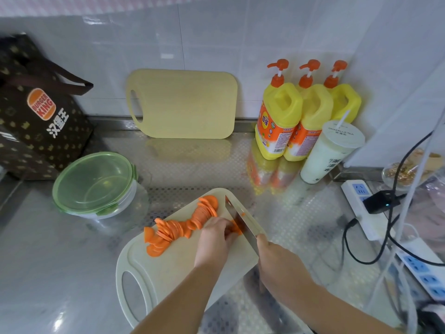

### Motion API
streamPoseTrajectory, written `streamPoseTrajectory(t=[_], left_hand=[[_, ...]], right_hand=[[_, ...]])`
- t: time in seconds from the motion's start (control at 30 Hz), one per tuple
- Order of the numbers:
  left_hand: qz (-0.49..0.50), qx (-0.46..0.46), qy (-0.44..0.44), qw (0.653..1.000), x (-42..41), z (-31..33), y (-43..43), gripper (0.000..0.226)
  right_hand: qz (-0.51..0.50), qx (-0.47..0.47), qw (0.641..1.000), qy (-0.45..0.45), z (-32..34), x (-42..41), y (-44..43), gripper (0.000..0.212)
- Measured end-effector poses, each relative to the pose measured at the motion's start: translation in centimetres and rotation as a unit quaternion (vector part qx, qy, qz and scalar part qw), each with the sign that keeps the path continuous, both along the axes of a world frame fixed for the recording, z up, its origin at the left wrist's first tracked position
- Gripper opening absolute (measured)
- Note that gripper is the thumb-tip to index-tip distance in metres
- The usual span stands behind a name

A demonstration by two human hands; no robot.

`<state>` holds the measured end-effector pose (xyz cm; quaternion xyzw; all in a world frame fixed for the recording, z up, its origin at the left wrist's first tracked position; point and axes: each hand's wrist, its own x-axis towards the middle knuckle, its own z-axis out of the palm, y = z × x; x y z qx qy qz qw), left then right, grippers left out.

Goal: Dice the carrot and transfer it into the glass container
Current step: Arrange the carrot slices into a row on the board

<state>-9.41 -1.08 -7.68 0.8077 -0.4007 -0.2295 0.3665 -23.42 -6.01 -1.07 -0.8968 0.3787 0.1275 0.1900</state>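
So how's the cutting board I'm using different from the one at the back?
The near board lies flat, carrying carrot slices; the back board stands on edge against the wall, bare. The near board is off-white, the back board pale yellow. Both have an oval handle hole at the left.

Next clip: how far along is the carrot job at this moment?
Done: the carrot is sliced into carrot rounds fanned across the cutting board. In hand: the left hand holds down a few rounds beside the knife, which the right hand grips, cutting them smaller. Left: most rounds are not yet diced, and the glass container sits with its green lid on, no carrot inside.
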Motion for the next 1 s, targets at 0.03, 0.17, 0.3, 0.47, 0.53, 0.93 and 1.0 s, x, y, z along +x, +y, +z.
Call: streamPoseTrajectory(t=[0.03,0.17,0.3,0.47,0.53,0.93,1.0], left_hand=[[0.0,-0.004,0.0,1.0,0.0,-0.1,0.0,0.01],[-0.005,0.006,-0.007,1.0,0.1,-0.5,-0.3,0.01],[-0.007,0.026,-0.014,1.0,0.1,-0.5,-0.5,0.012],[-0.001,0.021,-0.019,1.0,0.1,-0.4,-0.6,0.014],[-0.004,0.019,-0.019,1.0,0.1,-0.2,-0.5,0.013],[0.001,0.005,0.006,1.0,0.1,0.3,0.5,0.011],[0.014,-0.003,0.011,1.0,0.2,0.3,0.6,0.011]], right_hand=[[0.002,-0.001,1.0,0.0,0.0,0.0,0.1,0.015],[0.008,-0.001,1.0,0.001,-0.4,0.1,0.0,0.019],[0.008,0.013,1.0,0.008,-1.0,0.6,0.2,0.029],[-0.01,0.012,0.999,0.032,-1.2,1.1,0.6,0.026],[-0.024,0.024,0.999,0.015,-1.1,1.0,0.3,0.019],[0.002,-0.012,1.0,-0.014,0.3,0.0,0.0,0.021],[0.01,-0.022,1.0,-0.004,0.3,-0.1,0.3,0.026]])
